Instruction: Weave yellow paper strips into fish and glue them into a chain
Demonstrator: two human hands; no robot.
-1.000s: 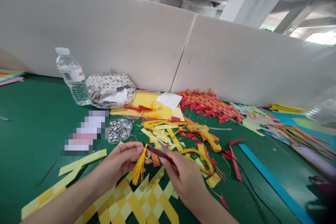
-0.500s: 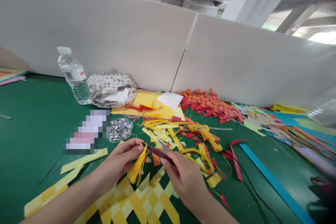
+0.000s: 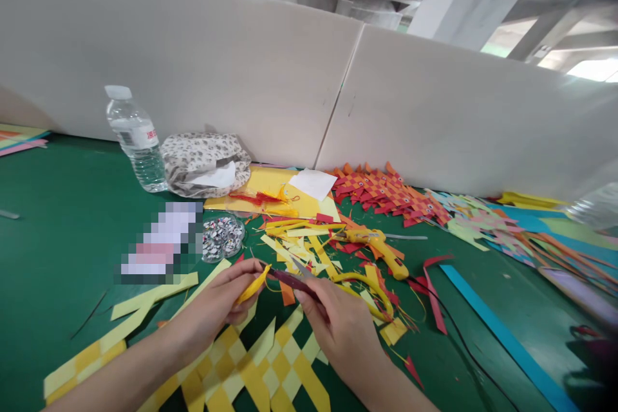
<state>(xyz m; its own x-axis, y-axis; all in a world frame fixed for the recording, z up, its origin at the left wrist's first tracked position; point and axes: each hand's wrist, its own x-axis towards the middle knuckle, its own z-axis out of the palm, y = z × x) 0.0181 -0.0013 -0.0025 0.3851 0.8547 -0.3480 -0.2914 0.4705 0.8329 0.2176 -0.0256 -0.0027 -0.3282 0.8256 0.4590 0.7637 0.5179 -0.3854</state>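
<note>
My left hand point(image 3: 229, 299) is closed around a yellow tassel point(image 3: 253, 286), whose strands now run back into the palm. Yellow-handled scissors point(image 3: 374, 286) are in my right hand point(image 3: 340, 318), gripped near the middle. Their blades are parted: one is silver, the other looks dark maroon and reaches the tassel's top by my left fingertips. Whether that blade touches the tassel I cannot tell. Beneath both hands lies a woven yellow paper piece point(image 3: 255, 367) with loose strip ends, partly covered by my left forearm.
A yellow glue gun point(image 3: 371, 244) with a black cord lies among paper scraps. Behind are red-and-orange woven pieces point(image 3: 386, 190) and more tassels point(image 3: 265, 199). Leftward stand a dish of googly eyes point(image 3: 223, 238), a patterned pouch point(image 3: 205, 151) and a water bottle point(image 3: 138, 141). A blue strip point(image 3: 502, 335) lies right.
The tassel hung down loose from my left fingers; now its strands are gathered back into my left hand. My right hand and the scissors have hardly moved.
</note>
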